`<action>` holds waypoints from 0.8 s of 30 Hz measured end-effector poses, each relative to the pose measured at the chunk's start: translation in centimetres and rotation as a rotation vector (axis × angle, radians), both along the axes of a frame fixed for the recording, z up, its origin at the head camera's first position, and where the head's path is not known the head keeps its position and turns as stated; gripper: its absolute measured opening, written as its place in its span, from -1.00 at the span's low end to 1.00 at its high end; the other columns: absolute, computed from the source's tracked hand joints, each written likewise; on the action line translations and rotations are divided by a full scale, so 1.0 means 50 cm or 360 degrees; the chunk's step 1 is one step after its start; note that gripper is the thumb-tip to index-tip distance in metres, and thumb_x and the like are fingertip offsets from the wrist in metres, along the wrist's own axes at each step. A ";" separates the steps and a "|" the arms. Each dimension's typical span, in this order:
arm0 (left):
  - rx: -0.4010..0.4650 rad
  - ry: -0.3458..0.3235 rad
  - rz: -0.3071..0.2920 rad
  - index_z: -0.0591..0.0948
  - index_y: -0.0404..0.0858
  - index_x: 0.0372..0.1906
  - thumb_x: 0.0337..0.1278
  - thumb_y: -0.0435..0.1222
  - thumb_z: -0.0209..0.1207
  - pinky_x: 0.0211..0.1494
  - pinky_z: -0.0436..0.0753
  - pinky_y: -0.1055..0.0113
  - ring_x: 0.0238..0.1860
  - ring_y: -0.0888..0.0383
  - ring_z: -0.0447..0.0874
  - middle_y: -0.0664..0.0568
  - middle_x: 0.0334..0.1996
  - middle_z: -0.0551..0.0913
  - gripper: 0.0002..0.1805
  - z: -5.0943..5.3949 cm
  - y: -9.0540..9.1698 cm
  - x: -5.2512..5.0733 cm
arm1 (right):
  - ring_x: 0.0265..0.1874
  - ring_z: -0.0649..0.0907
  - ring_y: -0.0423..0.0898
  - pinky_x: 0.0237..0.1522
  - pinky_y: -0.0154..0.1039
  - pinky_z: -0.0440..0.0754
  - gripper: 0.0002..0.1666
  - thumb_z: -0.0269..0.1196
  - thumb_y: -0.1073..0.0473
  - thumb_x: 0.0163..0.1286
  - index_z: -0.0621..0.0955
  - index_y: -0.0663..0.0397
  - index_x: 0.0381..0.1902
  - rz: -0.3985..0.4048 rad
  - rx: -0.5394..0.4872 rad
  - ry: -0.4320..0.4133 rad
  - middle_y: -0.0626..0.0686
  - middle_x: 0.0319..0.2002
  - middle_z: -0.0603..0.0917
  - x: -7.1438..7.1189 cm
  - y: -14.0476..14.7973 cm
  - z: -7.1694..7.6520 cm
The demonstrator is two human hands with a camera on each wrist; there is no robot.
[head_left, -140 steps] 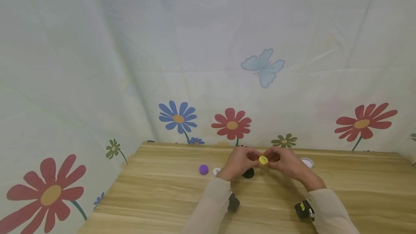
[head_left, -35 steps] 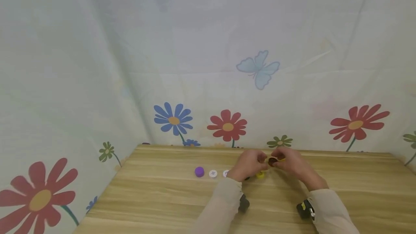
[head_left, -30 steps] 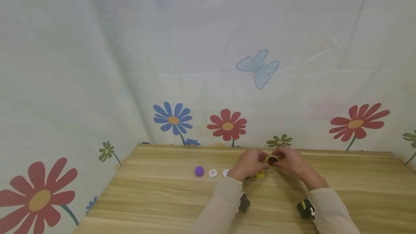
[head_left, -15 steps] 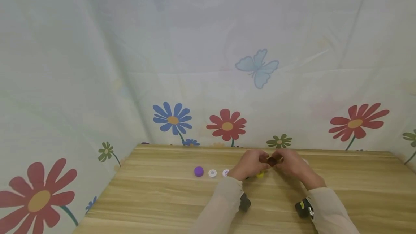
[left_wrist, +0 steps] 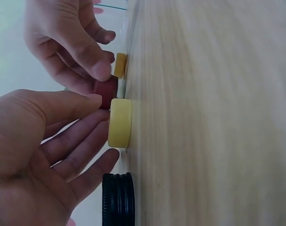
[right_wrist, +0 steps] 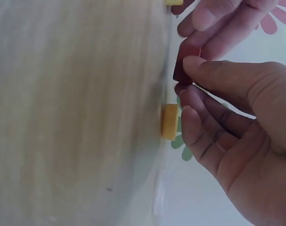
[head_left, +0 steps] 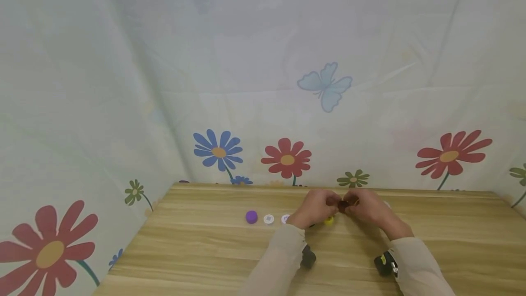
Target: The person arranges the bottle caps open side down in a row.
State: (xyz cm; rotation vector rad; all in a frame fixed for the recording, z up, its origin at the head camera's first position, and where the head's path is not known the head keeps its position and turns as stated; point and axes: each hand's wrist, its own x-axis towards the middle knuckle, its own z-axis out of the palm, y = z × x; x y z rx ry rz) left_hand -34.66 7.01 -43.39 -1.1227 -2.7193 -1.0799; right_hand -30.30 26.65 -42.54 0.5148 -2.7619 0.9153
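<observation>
Both hands hold a dark red bottle cap [head_left: 343, 205] just above the table's far part. In the right wrist view, the right hand [right_wrist: 256, 108] pinches that cap between thumb and index finger. The left hand [head_left: 316, 207] has its thumb and fingertips at the cap's opposite edge, as the left wrist view shows. Just beneath the left fingers, a yellow bottle cap [left_wrist: 120, 123] stands on the table beside a black ridged cap [left_wrist: 118, 200]. Below the right fingers sits an orange-yellow cap [right_wrist: 170, 121].
Left of the hands, a purple cap [head_left: 251, 217] and two white caps [head_left: 269, 219] form a row on the wooden table [head_left: 197, 245]. A whitish ridged cap [right_wrist: 160, 193] lies at the right, partly behind the right hand in the head view. A flowered curtain hangs behind.
Earlier both hands held a yellow cap; a yellow cap now rests beside the black one, and the hands hold the red cap. Over the last second the red cap has turned slightly between the fingers.
</observation>
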 end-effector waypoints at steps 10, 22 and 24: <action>0.0153 -0.0037 0.0054 0.84 -0.16 -0.09 0.28 -0.42 0.42 0.01 0.61 0.49 -0.12 0.38 0.72 0.24 -0.20 0.82 -0.83 0.005 -0.003 0.002 | -0.15 0.75 0.16 -0.08 0.15 0.71 -0.89 0.39 0.35 0.42 0.74 0.29 -0.14 0.0045 -0.0070 -0.0031 0.17 -0.18 0.79 0.010 0.005 0.030; 0.0204 -0.0024 0.0077 0.82 -0.17 -0.06 0.41 -0.30 0.38 -0.04 0.59 0.51 -0.17 0.42 0.67 0.21 -0.18 0.82 -0.88 0.004 -0.002 0.006 | -0.15 0.75 0.11 -0.14 0.01 0.70 -0.92 0.38 0.33 0.45 0.75 0.21 -0.13 0.0078 -0.0131 -0.0038 0.12 -0.16 0.78 0.020 0.008 0.043; 0.0203 -0.0006 0.0084 0.82 -0.19 -0.04 0.43 -0.30 0.36 -0.04 0.59 0.51 -0.15 0.40 0.68 0.19 -0.16 0.82 -0.87 0.005 -0.001 0.007 | -0.18 0.75 0.09 -0.18 -0.04 0.70 -0.92 0.38 0.35 0.44 0.74 0.22 -0.14 0.0091 -0.0151 -0.0035 0.12 -0.16 0.78 0.020 0.010 0.041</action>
